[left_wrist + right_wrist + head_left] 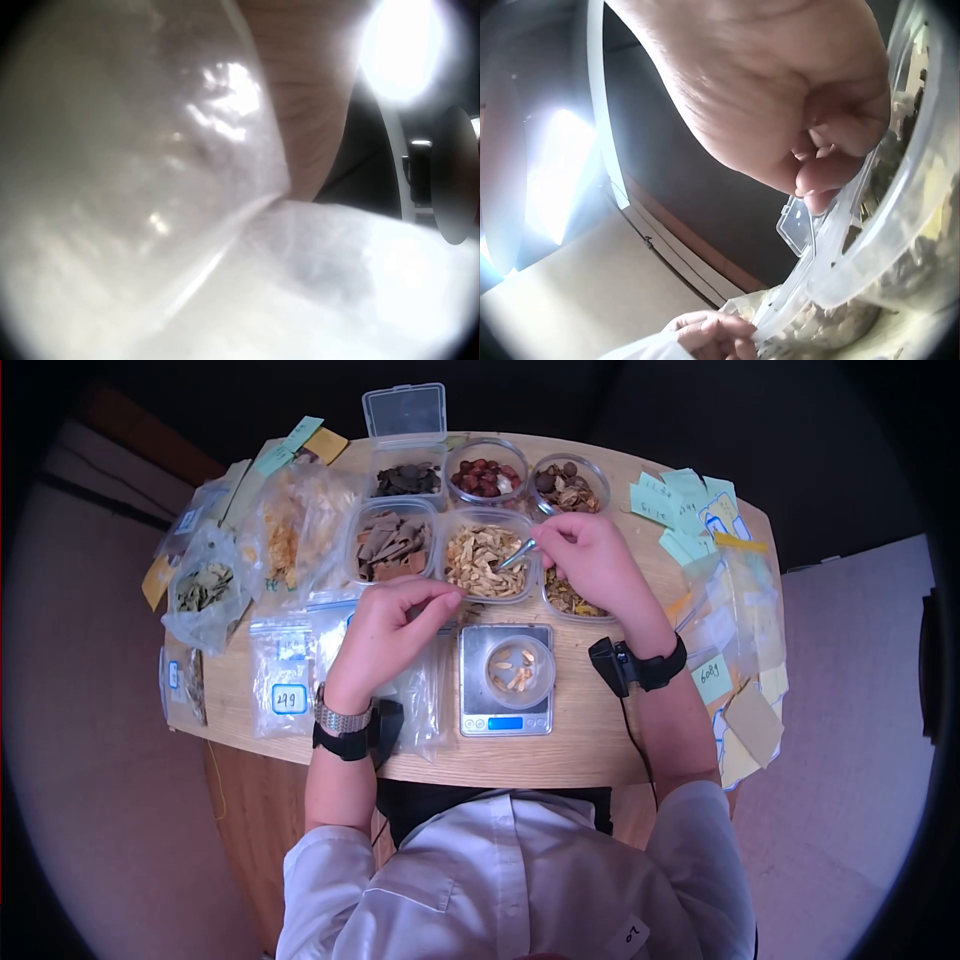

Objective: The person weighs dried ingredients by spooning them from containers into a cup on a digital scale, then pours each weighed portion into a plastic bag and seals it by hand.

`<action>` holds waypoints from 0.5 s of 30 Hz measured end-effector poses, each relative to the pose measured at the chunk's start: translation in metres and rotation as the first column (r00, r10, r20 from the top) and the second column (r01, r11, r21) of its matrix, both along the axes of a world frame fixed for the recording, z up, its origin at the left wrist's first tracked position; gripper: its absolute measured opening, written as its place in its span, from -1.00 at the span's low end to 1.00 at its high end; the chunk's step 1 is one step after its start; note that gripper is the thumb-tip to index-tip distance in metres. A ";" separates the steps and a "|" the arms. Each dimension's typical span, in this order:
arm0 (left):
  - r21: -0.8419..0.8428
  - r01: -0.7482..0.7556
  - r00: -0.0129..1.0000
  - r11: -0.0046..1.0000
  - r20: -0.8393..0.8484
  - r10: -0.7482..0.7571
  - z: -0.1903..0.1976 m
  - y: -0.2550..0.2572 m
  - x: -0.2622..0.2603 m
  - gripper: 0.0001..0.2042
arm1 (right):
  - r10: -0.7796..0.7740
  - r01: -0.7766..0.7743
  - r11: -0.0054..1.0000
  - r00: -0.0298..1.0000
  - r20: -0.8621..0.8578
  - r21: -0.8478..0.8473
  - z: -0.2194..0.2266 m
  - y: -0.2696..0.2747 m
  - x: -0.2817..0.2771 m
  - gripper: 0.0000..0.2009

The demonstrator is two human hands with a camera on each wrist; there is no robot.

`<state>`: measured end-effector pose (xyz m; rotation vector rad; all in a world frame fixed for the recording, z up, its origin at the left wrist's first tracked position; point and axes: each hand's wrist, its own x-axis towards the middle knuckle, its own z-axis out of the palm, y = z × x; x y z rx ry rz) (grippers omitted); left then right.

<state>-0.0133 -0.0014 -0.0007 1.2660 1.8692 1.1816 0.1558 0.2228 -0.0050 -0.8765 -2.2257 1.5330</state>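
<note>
In the head view the right hand [590, 560] pinches a small metal tool [518, 554], its tip among pale dried slices [482, 559] in a square clear tub [488, 599]. The left hand [385, 630] is at that tub's lower left corner, fingers bent, thumb near the index fingertip; whether it touches the rim cannot be told. Below, a round clear cup [520, 698] with a few pale pieces stands on a scale [507, 724]. The right wrist view shows curled fingers of the right hand [780, 97] and, lower down, the left hand [712, 334]. Plastic film fills much of the left wrist view.
Around the pale slices stand tubs of brown bark [393, 544], black pieces [407, 479], dark red fruit [486, 479], brown pieces [568, 488] and yellowish pieces [568, 597]. Plastic bags [290, 670] lie at left; bags and paper notes [712, 677] cover the right edge.
</note>
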 end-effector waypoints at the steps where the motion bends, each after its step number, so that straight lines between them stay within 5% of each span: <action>1: -0.002 0.004 1.000 1.000 0.000 -0.004 0.000 0.000 0.000 -0.76 | 0.001 -0.001 1.000 1.000 -0.002 -0.011 -0.001 0.001 0.000 -0.73; 15: -0.028 0.017 0.999 0.999 -0.042 -0.018 0.001 0.000 -0.002 -0.75 | -0.069 0.058 0.988 0.995 -0.076 -0.146 0.021 0.016 0.010 -0.74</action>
